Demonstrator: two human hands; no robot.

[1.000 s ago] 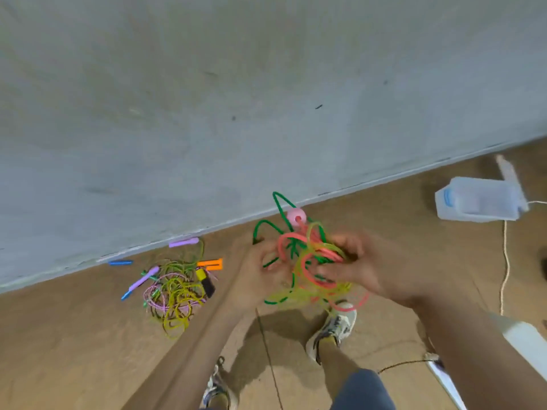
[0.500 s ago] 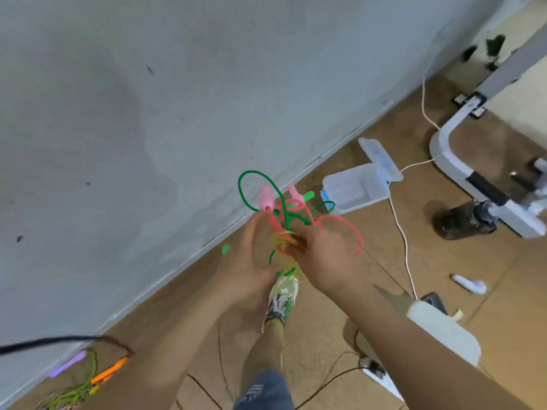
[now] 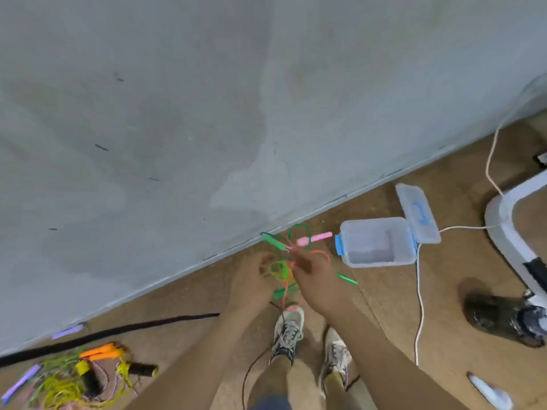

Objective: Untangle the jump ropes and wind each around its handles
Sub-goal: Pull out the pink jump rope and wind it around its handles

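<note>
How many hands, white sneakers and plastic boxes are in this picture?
Hands: 2
White sneakers: 2
Plastic boxes: 1
Total: 5

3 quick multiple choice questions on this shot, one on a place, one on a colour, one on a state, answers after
1. Where is the loose rope pile? A. on the floor, lower left B. on a table C. on a shelf
2. What colour is the handle pointing at the plastic box? A. orange B. pink C. black
3. How is the box's lid? A. shut B. missing C. swung open

Answers: 1 A, it rests on the floor at the frame's lower left corner. 2 B, it sticks out pink from the tangle that the left hand and right hand grip. 3 C, the lid lies back, the box's inside showing.
</note>
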